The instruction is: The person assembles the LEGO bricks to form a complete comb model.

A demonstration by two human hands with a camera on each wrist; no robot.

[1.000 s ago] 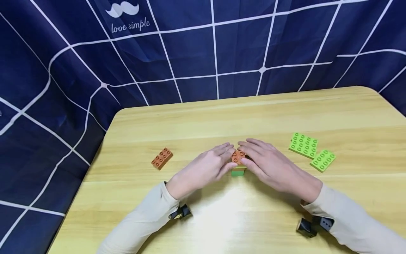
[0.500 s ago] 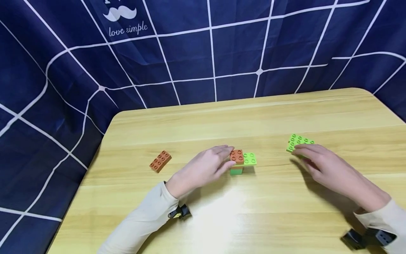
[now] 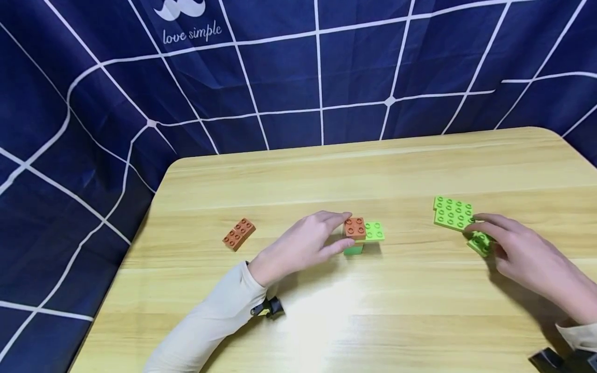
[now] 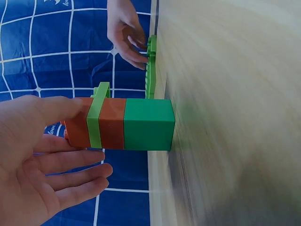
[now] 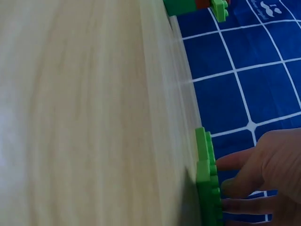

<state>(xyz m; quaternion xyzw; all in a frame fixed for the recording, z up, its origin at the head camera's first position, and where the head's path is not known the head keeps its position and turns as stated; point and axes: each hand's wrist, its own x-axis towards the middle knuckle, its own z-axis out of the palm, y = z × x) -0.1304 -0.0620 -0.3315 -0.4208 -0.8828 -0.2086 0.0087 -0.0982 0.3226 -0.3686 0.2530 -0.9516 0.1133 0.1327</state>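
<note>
A small toy-brick stack stands upright on the table, with a green brick [image 4: 149,125] at its base, an orange brick [image 4: 113,129] above, a lime plate [image 3: 374,231] jutting to the right, and another orange brick [image 3: 355,228] on top. My left hand [image 3: 303,246] pinches that top brick between thumb and index finger; its other fingers stay loose beside the stack. Over at the right, my right hand [image 3: 527,259] hovers with bent fingers at a smaller lime plate [image 3: 478,244], partly hiding it. Its fingertips lie right at the studs in the right wrist view.
Touching the smaller plate's upper left is a larger lime plate [image 3: 453,213], flat on the wooden table [image 3: 298,181]. An orange eight-stud brick [image 3: 239,234] lies left of the left hand. A blue curtain [image 3: 280,77] with white lines hangs behind the table.
My right hand has left the stack and moved right, passing over the larger plate to the smaller one. My left hand has stayed at the stack.
</note>
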